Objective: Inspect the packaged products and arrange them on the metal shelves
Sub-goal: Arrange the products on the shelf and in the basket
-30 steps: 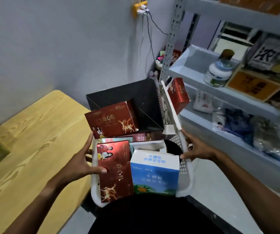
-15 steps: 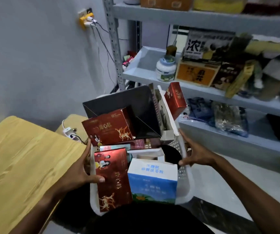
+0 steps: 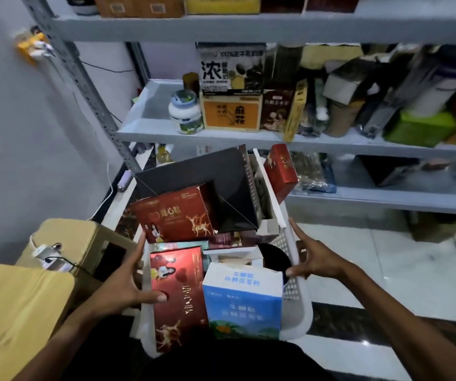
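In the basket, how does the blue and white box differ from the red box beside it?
The blue and white box stands upright with its top flaps loose; the red box lies tilted and closed. The blue box shows greenery, the red box a gold deer. Only the red box is touched, by the left hand. Both sit in the white basket.
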